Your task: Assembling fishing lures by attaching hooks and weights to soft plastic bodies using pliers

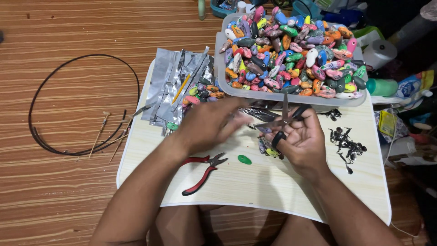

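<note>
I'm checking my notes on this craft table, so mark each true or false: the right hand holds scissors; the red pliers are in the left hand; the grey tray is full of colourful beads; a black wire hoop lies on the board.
1. The right hand holds scissors. True.
2. The red pliers are in the left hand. False: they lie on the white board, near that hand.
3. The grey tray is full of colourful beads. True.
4. A black wire hoop lies on the board. False: it lies on the wooden floor beside it.
</note>
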